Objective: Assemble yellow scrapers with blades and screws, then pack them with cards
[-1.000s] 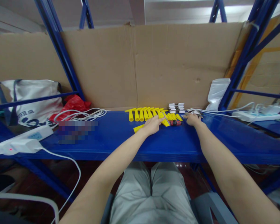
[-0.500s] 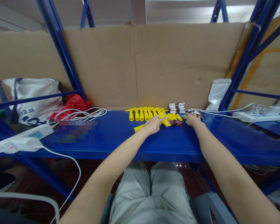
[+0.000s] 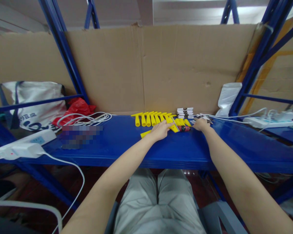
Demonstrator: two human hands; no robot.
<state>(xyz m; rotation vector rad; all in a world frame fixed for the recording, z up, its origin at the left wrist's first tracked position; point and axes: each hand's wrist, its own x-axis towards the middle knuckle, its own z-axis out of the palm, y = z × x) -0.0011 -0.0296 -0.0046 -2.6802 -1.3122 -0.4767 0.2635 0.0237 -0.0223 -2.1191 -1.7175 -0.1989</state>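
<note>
- Left hand (image 3: 160,130): wrapped round yellow, T-shaped plastic scraper (image 3: 174,128), head at three o'clock; probably light, stiff; best gripped by handle (image 3: 145,134).
- Right hand (image 3: 201,124): apart, at left's three o'clock; hold unclear.

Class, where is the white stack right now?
In the head view, the white stack sits right of centre near the cardboard wall, just behind the small yellow pieces and left of the right hand.
</note>
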